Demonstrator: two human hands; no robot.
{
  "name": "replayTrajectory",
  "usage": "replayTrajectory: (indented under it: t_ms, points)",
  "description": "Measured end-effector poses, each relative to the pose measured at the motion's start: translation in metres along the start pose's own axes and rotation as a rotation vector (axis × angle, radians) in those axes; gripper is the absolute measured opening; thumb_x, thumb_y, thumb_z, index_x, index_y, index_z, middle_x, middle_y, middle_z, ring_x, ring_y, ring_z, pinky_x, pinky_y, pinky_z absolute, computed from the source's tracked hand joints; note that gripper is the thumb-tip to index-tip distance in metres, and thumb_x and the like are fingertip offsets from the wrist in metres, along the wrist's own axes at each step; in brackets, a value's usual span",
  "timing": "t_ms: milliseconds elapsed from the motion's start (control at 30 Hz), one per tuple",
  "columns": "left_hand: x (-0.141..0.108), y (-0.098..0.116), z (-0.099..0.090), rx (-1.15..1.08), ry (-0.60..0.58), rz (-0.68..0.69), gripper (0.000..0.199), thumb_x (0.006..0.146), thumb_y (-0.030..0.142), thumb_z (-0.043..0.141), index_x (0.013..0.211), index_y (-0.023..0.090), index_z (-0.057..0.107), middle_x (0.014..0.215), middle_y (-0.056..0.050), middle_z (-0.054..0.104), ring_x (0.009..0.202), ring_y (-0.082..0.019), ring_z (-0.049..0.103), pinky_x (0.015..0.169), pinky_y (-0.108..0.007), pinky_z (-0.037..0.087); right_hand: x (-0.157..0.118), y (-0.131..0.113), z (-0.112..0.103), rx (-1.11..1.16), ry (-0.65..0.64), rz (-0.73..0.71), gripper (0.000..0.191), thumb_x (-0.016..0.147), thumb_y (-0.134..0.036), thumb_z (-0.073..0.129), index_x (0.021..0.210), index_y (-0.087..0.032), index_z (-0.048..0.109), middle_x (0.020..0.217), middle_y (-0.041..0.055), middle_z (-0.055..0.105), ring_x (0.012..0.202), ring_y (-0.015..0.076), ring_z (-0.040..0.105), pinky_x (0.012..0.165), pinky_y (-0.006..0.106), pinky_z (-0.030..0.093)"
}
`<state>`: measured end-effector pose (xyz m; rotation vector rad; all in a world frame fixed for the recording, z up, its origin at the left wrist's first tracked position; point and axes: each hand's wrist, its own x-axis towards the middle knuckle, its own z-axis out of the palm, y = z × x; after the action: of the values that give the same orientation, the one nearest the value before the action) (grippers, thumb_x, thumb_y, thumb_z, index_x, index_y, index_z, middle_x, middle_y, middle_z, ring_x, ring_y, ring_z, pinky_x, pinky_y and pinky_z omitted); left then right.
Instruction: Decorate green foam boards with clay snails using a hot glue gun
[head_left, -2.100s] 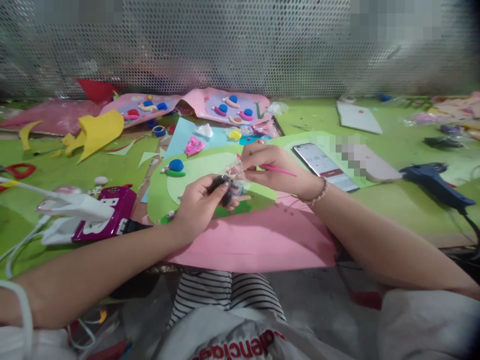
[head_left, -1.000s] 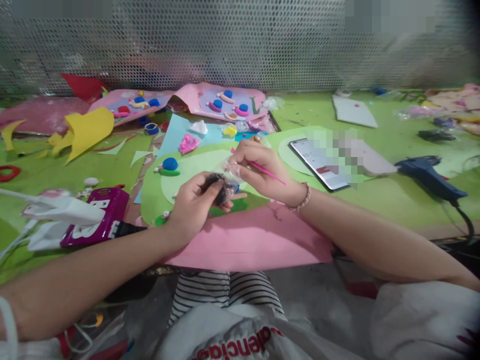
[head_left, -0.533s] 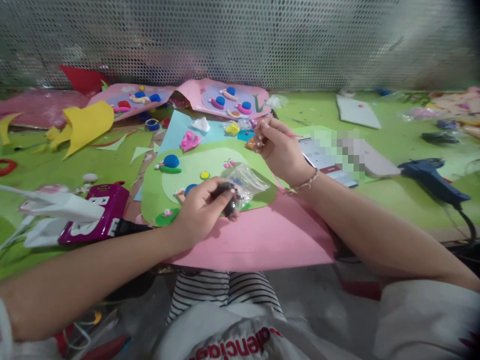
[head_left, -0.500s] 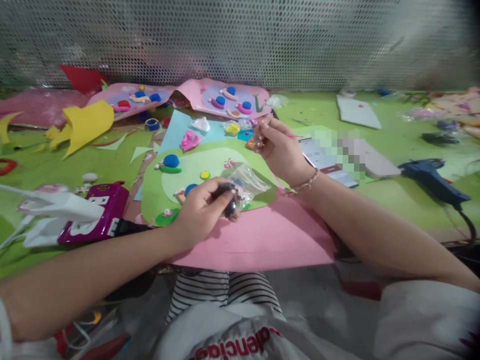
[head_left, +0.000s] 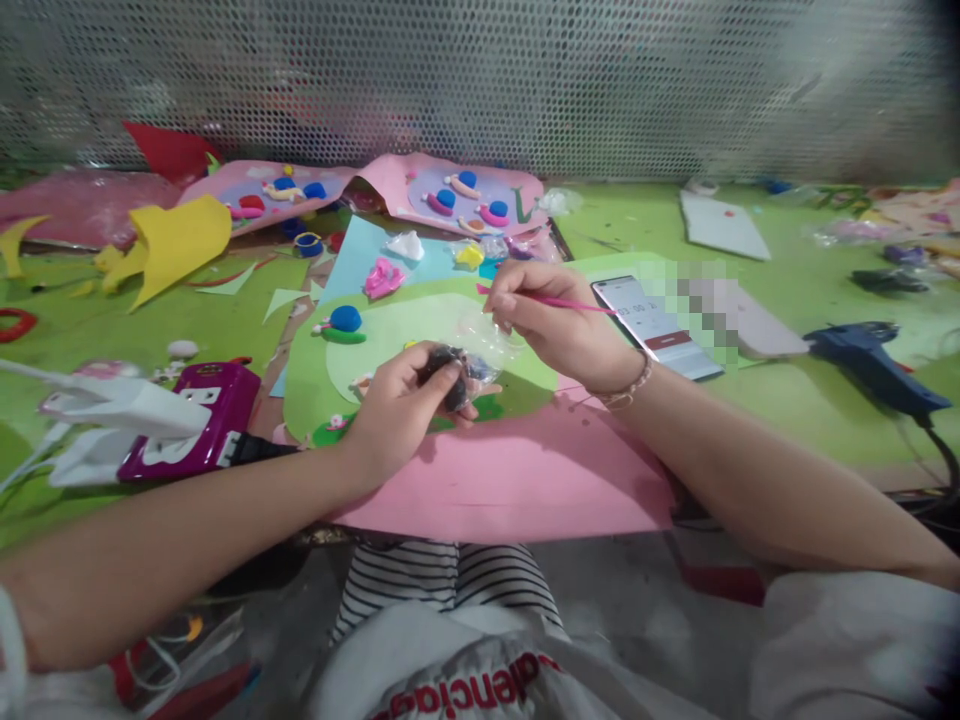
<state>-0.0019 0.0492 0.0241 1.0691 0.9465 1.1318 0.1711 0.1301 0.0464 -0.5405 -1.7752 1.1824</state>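
My left hand (head_left: 401, 410) is closed around a dark lump (head_left: 451, 378) in a clear plastic bag (head_left: 484, 345), held above the green craft sheet. A thin pink stick tool (head_left: 566, 301) lies in my right hand (head_left: 555, 320), whose fingertips pinch at the bag's upper edge. Under both hands lies a light green paper cutout (head_left: 307, 375) on a pink sheet (head_left: 517, 480). A clay snail with a blue shell (head_left: 345, 320) sits on the cutout's left side; another one near my left fingers is mostly hidden.
At left stands a purple power strip (head_left: 244, 400) with white plugs. A phone (head_left: 637, 315) lies right of my hand, a blue glue gun (head_left: 870, 365) farther right. Pink, white and yellow clay pieces (head_left: 384, 278) lie behind, before two pink decorated sheets (head_left: 382, 195) and a perforated metal panel (head_left: 480, 80).
My right hand has come down and slightly left to the bag, and the pink stick now shows clearly in it. My left hand has stayed nearly in place, still gripping the dark lump.
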Motion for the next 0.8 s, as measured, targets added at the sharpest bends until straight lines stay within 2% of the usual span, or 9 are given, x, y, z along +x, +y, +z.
replayTrajectory:
  t_ms: [167, 367, 500, 600, 800]
  points:
    - [0.001, 0.0, 0.0, -0.012, -0.008, 0.005, 0.014, 0.083, 0.026, 0.063, 0.084, 0.014, 0.056, 0.064, 0.001, 0.061, 0.054, -0.009, 0.061, 0.053, -0.02, 0.053, 0.0, -0.006, -0.001, -0.247, -0.115, -0.084, 0.021, 0.085, -0.034, 0.063, 0.074, -0.016, 0.064, 0.072, 0.0012, 0.057, 0.065, 0.0101, 0.051, 0.063, 0.026, 0.042]
    - [0.001, 0.001, 0.001, 0.013, -0.012, -0.005, 0.015, 0.082, 0.026, 0.063, 0.081, 0.014, 0.056, 0.062, 0.001, 0.061, 0.054, -0.009, 0.061, 0.052, -0.019, 0.053, 0.0, 0.004, 0.0, -0.364, -0.176, -0.248, 0.022, 0.087, -0.037, 0.061, 0.077, -0.019, 0.069, 0.065, 0.0, 0.055, 0.062, 0.0099, 0.051, 0.063, 0.026, 0.044]
    - [-0.001, 0.0, 0.0, 0.022, -0.004, -0.012, 0.016, 0.082, 0.028, 0.064, 0.08, 0.013, 0.058, 0.064, 0.0, 0.062, 0.052, -0.009, 0.06, 0.05, -0.018, 0.051, -0.004, 0.005, 0.005, -0.41, -0.205, -0.307, 0.018, 0.088, -0.03, 0.061, 0.078, -0.017, 0.07, 0.065, -0.0009, 0.054, 0.06, 0.0081, 0.049, 0.06, 0.024, 0.042]
    - [-0.001, -0.001, -0.001, 0.004, -0.023, -0.008, 0.015, 0.082, 0.027, 0.063, 0.082, 0.013, 0.058, 0.066, 0.0, 0.063, 0.052, -0.009, 0.06, 0.05, -0.018, 0.051, -0.006, 0.002, 0.007, -0.434, -0.216, -0.305, 0.017, 0.087, -0.028, 0.061, 0.077, -0.018, 0.07, 0.063, -0.0017, 0.052, 0.058, 0.0074, 0.047, 0.058, 0.023, 0.041]
    - [0.002, -0.004, -0.003, -0.015, -0.032, 0.017, 0.018, 0.084, 0.031, 0.063, 0.08, 0.014, 0.057, 0.065, 0.001, 0.061, 0.053, -0.008, 0.059, 0.052, -0.019, 0.052, -0.002, 0.001, 0.004, -0.325, -0.107, -0.174, 0.025, 0.087, -0.038, 0.061, 0.075, -0.016, 0.066, 0.067, 0.0002, 0.054, 0.063, 0.0096, 0.05, 0.06, 0.025, 0.042]
